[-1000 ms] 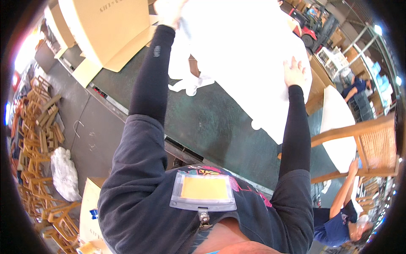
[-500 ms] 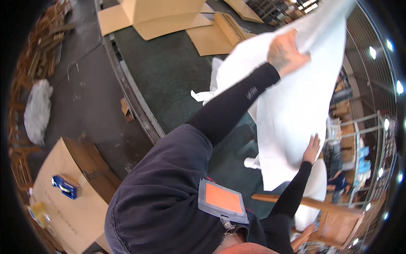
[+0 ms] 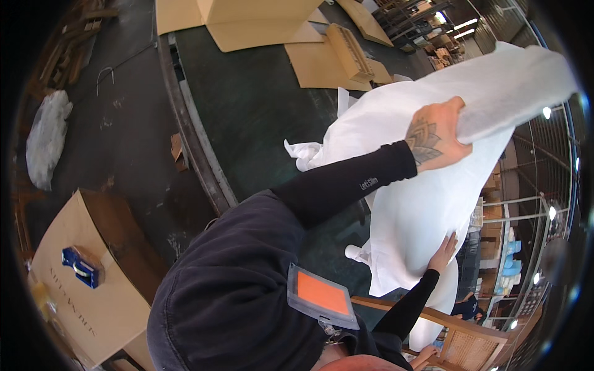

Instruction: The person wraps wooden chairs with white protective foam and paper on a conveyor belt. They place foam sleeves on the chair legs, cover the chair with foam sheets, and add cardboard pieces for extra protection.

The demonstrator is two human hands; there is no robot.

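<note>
My left hand, with a dark tattoo on its back, is closed on a thick roll of white wrapping sheet that stretches off to the upper right. Below it, my right hand lies flat with fingers out on the same white sheet, which drapes over a large curved item. What is underneath is hidden. Two white-wrapped ends stick out on the left side: one twisted end higher up and a stubby one lower down. Black sleeves cover both my forearms.
A dark green work table carries opened cardboard. At lower left, a blue tape dispenser rests on a carton. A wooden chair with a woven panel stands lower right, another person's hand beside it. Clear plastic lies on the floor.
My left hand has moved down and right with the roll, which now points right rather than up. My right hand stays flat on the sheet. The whole view has shifted slightly.
</note>
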